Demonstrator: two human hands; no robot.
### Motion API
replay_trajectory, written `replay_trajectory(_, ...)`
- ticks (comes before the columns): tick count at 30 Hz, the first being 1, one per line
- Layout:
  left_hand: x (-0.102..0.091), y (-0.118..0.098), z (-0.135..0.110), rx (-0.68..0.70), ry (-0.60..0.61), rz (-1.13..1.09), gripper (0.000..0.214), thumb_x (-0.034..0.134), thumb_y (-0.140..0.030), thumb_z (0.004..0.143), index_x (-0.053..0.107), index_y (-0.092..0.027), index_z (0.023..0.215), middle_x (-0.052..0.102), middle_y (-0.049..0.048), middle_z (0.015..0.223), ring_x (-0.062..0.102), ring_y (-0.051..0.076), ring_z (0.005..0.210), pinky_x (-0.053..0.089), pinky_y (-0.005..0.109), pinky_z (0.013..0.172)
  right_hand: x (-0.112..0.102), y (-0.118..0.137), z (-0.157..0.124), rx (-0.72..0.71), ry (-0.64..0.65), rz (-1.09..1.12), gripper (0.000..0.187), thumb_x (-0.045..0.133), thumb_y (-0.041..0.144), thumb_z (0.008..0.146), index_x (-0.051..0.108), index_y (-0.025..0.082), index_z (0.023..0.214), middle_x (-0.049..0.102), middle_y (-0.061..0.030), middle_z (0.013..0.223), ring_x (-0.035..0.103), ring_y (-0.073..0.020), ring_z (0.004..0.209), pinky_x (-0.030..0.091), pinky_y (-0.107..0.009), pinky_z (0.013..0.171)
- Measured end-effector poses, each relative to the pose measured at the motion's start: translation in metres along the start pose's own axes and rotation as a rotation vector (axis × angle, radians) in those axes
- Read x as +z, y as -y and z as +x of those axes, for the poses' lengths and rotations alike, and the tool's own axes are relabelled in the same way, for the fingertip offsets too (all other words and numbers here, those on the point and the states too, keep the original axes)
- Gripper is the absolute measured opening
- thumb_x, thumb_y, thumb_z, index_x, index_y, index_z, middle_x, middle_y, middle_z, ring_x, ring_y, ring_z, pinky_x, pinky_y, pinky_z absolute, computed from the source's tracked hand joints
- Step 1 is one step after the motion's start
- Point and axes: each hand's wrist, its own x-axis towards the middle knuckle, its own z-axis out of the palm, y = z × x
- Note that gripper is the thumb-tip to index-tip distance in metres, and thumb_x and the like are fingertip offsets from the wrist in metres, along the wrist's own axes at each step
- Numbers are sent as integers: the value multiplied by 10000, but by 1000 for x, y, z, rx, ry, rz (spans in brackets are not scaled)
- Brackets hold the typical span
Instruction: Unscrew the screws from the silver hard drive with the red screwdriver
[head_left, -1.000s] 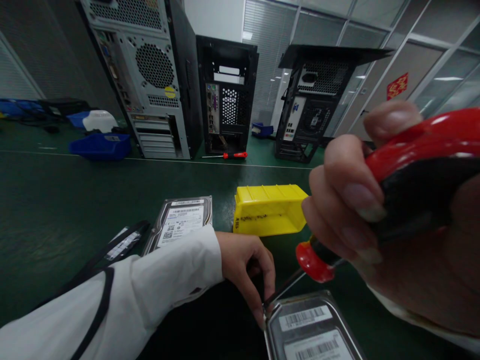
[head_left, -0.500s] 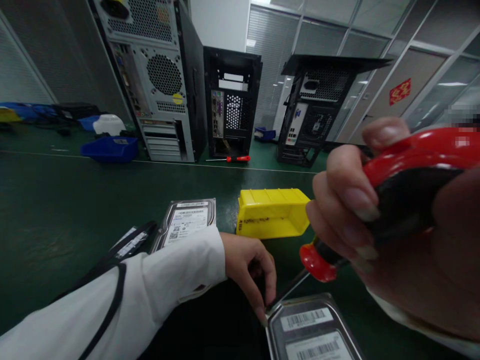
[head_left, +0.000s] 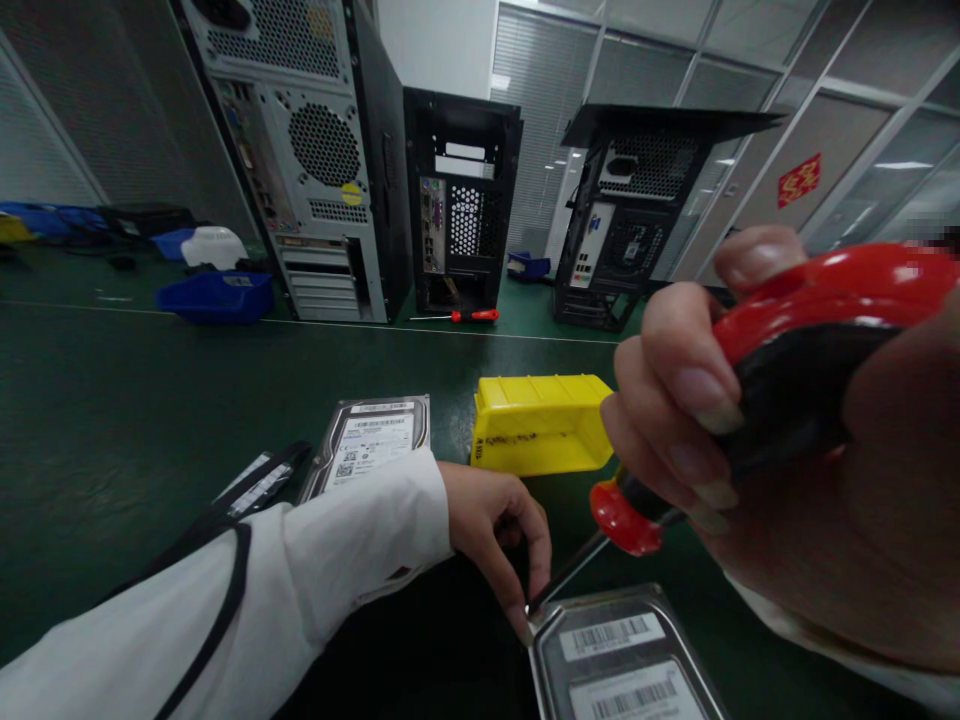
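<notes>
One screwdriver (head_left: 626,515) at the corner of one drive (head_left: 615,655)

Nearest, on the right, the right hand (head_left: 780,510) is wrapped around the screwdriver's red-and-black handle; its shaft slants down to the left. The drive lies at the bottom edge, partly cut off, labels up. At its upper left corner, the left hand (head_left: 495,530) bends thumb and forefinger in by the shaft's end; whether they grip anything cannot be told. Beyond lie a second drive (head_left: 375,437) and, right of it, a yellow bin (head_left: 540,400). Farthest, three computer cases (head_left: 384,190) stand upright.
</notes>
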Motion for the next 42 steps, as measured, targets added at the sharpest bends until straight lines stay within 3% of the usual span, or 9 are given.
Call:
replay_trajectory(13,-4,10,3,-8,45,-4,394,808,-434,522,699,-132,750,554,-43,513,460,69,447,390,170,457,2,2,-1,25,-18,-27,313,639,516,677,464,261,720,446,59,477,410,-85,331,306,-195,284)
replay_trajectory(19,-4,1,2,-37,121,-22,369,803,-402,552,699,-148,798,656,-10,681,513,79,522,404,170,481,3,2,-2,-11,44,-32,325,636,531,671,503,280,830,442,42,521,400,-96,373,327,-216,296)
replay_trajectory(29,-2,-4,6,96,136,-51,223,786,-316,608,711,-148,734,681,13,722,585,116,652,448,185,556,2,2,-1,-31,93,-80,302,582,550,707,546,298,871,401,32,456,385,-120,369,334,-248,304)
replay_trajectory(38,-1,-6,4,79,130,-56,203,787,-267,616,707,-139,752,672,7,711,551,80,540,397,153,439,2,0,-3,-16,43,-52,269,625,491,702,488,279,792,468,43,534,408,-92,372,318,-221,301)
replay_trajectory(42,0,-3,4,104,104,-68,240,796,-298,601,708,-129,747,683,23,720,600,111,583,468,172,519,2,-2,-2,-16,27,-74,254,634,468,705,476,278,765,468,44,534,406,-91,374,315,-224,302)
